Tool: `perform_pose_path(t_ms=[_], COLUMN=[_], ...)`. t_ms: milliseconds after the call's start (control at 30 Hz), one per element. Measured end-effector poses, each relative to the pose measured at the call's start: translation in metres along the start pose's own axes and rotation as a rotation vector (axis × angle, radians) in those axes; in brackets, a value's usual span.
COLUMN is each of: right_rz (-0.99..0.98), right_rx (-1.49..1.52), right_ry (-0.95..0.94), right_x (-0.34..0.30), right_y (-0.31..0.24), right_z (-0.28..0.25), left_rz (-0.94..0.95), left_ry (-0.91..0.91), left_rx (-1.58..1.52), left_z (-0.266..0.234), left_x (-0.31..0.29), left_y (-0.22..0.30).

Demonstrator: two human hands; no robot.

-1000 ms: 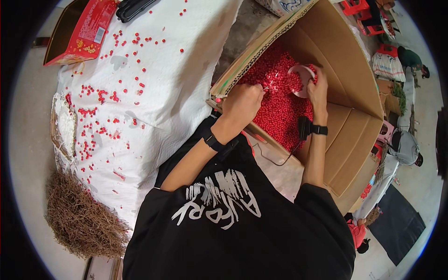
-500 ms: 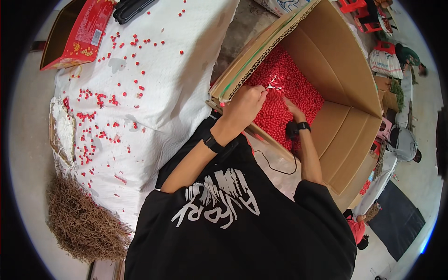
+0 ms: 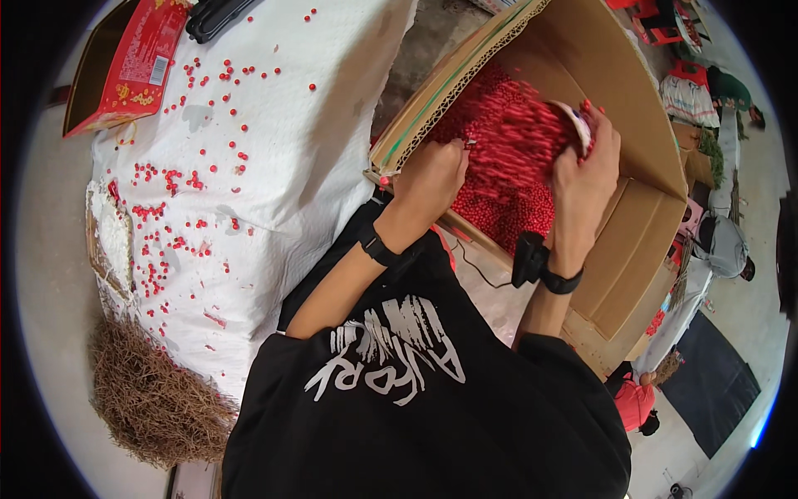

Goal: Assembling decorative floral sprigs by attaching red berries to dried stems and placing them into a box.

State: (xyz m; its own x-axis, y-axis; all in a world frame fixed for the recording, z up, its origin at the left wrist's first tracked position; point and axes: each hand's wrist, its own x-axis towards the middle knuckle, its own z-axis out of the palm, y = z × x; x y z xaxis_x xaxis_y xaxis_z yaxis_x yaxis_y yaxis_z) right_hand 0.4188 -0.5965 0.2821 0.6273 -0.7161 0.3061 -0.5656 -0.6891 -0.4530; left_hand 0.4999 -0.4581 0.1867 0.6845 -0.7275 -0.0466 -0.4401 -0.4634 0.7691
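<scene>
Red beads [image 3: 507,158]: a deep heap of small red beads fills the near part of an open cardboard box [image 3: 640,249]; the heap looks blurred under the hands.
Head view, left hand [image 3: 428,179]: it reaches over the box's near wall with knuckles up and fingers curled down into the beads at the edge of the heap; whether this grip is clenched on any beads cannot be told. A dark band sits on the wrist.
Head view, right hand [image 3: 586,170]: raised over the heap, its grip is wrapped around a small pale cup [image 3: 578,125], tipped at the top of the hand; beads show at the cup's mouth. A black watch sits on this wrist.
Cardboard box: brown, flaps open, standing just beside the white-covered tabletop [image 3: 274,166]; its corrugated near flap leans against the cloth.
Tabletop: draped in white sheeting, with loose red beads [image 3: 170,208] scattered over it, thickest toward the left.
Red carton [image 3: 133,62]: lies at the far left corner of the tabletop, open side up.
Black object [image 3: 220,15]: at the top edge, just beside the red carton; too cropped to tell what it is.
Dry straw [image 3: 154,399]: a brown bundle at the lower left, below the sheeting.
Person: wears a black shirt with white print.
</scene>
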Motion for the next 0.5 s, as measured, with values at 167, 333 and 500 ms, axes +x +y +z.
perform_pose_path(t_ms=[167, 333, 500], right_rz=[-0.035, 0.021, -0.039], right_rx=[-0.023, -0.028, 0.054], right_ry=[-0.013, -0.192, -0.468], right_x=[0.012, 0.027, 0.009], right_y=[0.006, 0.123, 0.201], right_z=[0.030, 0.084, 0.141], left_rz=[-0.044, -0.010, -0.011], left_ry=[0.050, 0.084, 0.073], left_rx=[-0.039, -0.166, -0.225], left_z=[-0.002, -0.004, -0.004], left_x=[-0.003, -0.003, -0.002], left_y=[-0.003, -0.002, 0.000])
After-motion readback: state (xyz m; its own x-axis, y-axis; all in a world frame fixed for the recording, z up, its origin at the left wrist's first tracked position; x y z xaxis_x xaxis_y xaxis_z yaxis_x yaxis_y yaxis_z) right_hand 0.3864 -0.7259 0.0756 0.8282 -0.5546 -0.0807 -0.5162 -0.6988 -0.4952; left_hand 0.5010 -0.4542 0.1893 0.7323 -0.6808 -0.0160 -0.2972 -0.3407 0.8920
